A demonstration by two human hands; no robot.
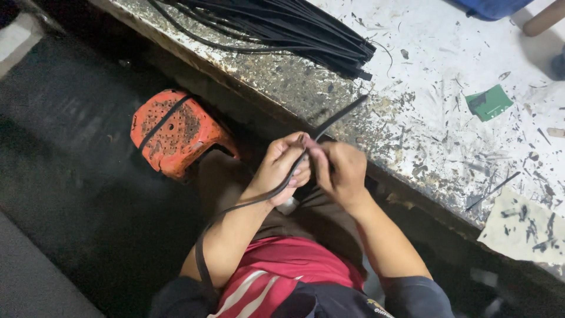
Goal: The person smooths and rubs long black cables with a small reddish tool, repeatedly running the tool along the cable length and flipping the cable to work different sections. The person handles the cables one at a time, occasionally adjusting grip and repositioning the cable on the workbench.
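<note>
Both my hands meet in front of my lap, just below the edge of a stained white worktable (412, 118). My left hand (281, 168) and my right hand (338, 171) both grip one long black strip (338, 116). Its far end sticks up and right over the table edge. The other end runs down along my left forearm and loops near my elbow. A bundle of several similar black strips (282, 26) lies on the table at the top.
An orange plastic stool (176, 132) with a black strip across it stands on the dark floor to the left. On the table lie a green scrap (489, 101), a smeared white sheet (527, 227) and loose trimmings. A blue object (491, 7) sits at the top right.
</note>
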